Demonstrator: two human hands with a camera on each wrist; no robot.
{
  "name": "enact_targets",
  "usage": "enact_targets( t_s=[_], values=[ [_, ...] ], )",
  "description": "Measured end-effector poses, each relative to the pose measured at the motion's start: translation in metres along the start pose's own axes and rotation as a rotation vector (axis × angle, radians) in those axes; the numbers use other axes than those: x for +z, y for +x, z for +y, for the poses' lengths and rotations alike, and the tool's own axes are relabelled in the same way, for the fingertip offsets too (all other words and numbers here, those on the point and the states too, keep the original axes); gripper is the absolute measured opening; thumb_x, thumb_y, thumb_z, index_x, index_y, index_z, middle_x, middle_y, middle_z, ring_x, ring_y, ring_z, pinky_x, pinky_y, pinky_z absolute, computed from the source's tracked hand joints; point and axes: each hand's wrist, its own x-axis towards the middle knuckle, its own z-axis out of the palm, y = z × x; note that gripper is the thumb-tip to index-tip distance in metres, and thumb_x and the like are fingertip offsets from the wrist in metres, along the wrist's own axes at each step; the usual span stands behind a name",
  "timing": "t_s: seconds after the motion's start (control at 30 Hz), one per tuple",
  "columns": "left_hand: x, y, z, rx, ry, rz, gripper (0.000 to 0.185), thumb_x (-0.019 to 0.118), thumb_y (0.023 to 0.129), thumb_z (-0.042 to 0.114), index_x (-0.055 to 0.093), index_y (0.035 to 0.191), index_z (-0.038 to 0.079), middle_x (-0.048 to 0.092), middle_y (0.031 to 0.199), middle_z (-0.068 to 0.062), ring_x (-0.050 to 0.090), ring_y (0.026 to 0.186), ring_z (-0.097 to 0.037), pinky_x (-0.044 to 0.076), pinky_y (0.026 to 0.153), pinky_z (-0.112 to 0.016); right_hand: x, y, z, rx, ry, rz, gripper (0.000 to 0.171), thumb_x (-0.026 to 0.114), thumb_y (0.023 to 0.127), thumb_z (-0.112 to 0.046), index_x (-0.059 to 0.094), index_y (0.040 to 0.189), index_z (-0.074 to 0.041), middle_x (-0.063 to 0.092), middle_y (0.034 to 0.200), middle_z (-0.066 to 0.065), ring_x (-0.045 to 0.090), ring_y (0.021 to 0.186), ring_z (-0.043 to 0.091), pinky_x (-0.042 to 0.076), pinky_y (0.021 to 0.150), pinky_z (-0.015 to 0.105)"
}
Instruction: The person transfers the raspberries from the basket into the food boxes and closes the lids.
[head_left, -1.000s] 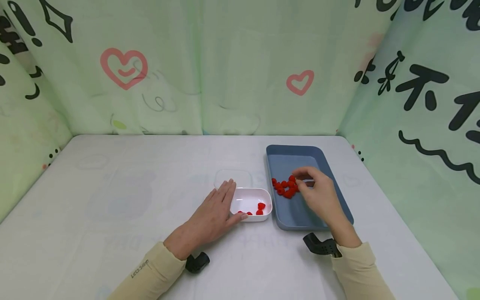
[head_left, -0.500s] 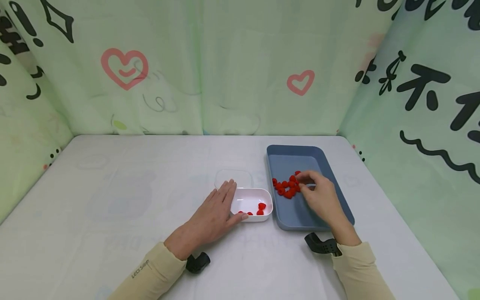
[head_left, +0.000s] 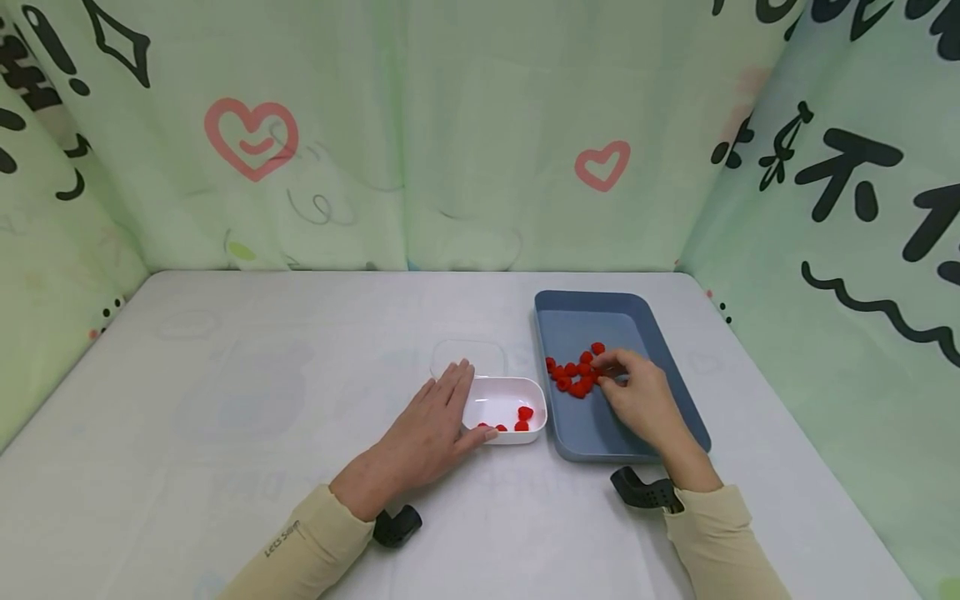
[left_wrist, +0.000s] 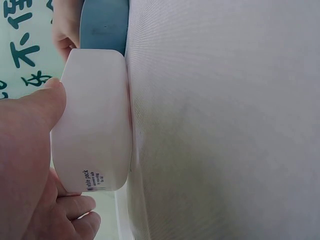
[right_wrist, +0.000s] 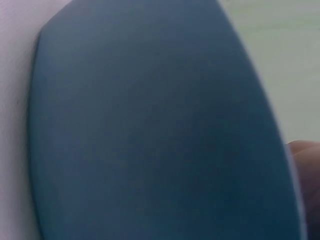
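Note:
A small white plastic box (head_left: 491, 400) stands on the table with several red raspberries (head_left: 525, 412) inside. My left hand (head_left: 420, 433) rests against its left end, fingers straight along that side and thumb on the near rim. In the left wrist view, print shows on the white wall of the box (left_wrist: 95, 120). Right of it, a blue-grey tray (head_left: 592, 321) holds a cluster of raspberries (head_left: 570, 371). Over the tray, my right hand (head_left: 641, 396) pinches at a raspberry on the cluster's right edge, thumb and index fingertips right at it. In the right wrist view the tray wall (right_wrist: 150, 120) hides most of this hand.
A clear, flat lid-like piece (head_left: 480, 354) lies behind the white box. The tray stands close against the box's right side. A white cloth covers the table (head_left: 247, 417), and printed green curtains (head_left: 465, 150) close off the back and sides.
My right hand has shifted slightly toward me, and its fingertips have come down to the cluster's right edge. A raspberry at the top is now uncovered. The left hand keeps its place.

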Motion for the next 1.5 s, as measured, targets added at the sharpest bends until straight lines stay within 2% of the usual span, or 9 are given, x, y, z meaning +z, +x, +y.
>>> enact_targets(
  t_s=[0.27, 0.53, 0.93, 1.5],
  values=[
    [0.0003, -0.0001, -0.0002, 0.0, 0.004, 0.0, 0.087, 0.049, 0.098, 0.058, 0.02, 0.157, 0.001, 0.023, 0.165, -0.012, 0.021, 0.154, -0.028, 0.023, 0.123, -0.05, -0.0001, 0.0002, 0.0029, 0.022, -0.056, -0.002, 0.018, 0.059, 0.09, 0.004, 0.067, 0.106, 0.002, 0.067, 0.1, 0.019, 0.061, 0.092, 0.03, 0.049, 0.078, 0.04],
    [0.0004, 0.0001, -0.0002, -0.002, 0.009, 0.0, 0.088, 0.049, 0.098, 0.058, 0.019, 0.157, 0.0, 0.023, 0.165, -0.013, 0.021, 0.154, -0.028, 0.023, 0.123, -0.05, -0.0002, 0.0004, 0.0045, 0.032, -0.064, -0.031, 0.018, 0.06, 0.089, 0.005, 0.067, 0.105, 0.001, 0.065, 0.096, 0.018, 0.061, 0.087, 0.028, 0.048, 0.072, 0.034],
    [-0.0006, -0.0005, -0.001, 0.019, -0.009, 0.013, 0.084, 0.051, 0.099, 0.053, 0.021, 0.156, -0.001, 0.025, 0.164, -0.014, 0.023, 0.153, -0.029, 0.024, 0.123, -0.049, -0.0009, 0.001, 0.0046, 0.052, -0.081, -0.07, 0.017, 0.063, 0.089, 0.002, 0.068, 0.105, 0.0, 0.068, 0.095, 0.017, 0.062, 0.086, 0.028, 0.047, 0.069, 0.033],
    [0.0003, 0.0004, -0.0015, 0.026, -0.009, 0.024, 0.084, 0.051, 0.099, 0.053, 0.022, 0.155, -0.003, 0.027, 0.163, -0.016, 0.024, 0.152, -0.032, 0.024, 0.123, -0.051, -0.0023, 0.0011, 0.0031, 0.072, -0.057, -0.052, 0.018, 0.065, 0.089, 0.001, 0.067, 0.107, 0.001, 0.07, 0.098, 0.019, 0.066, 0.089, 0.029, 0.052, 0.075, 0.038]
  ],
)
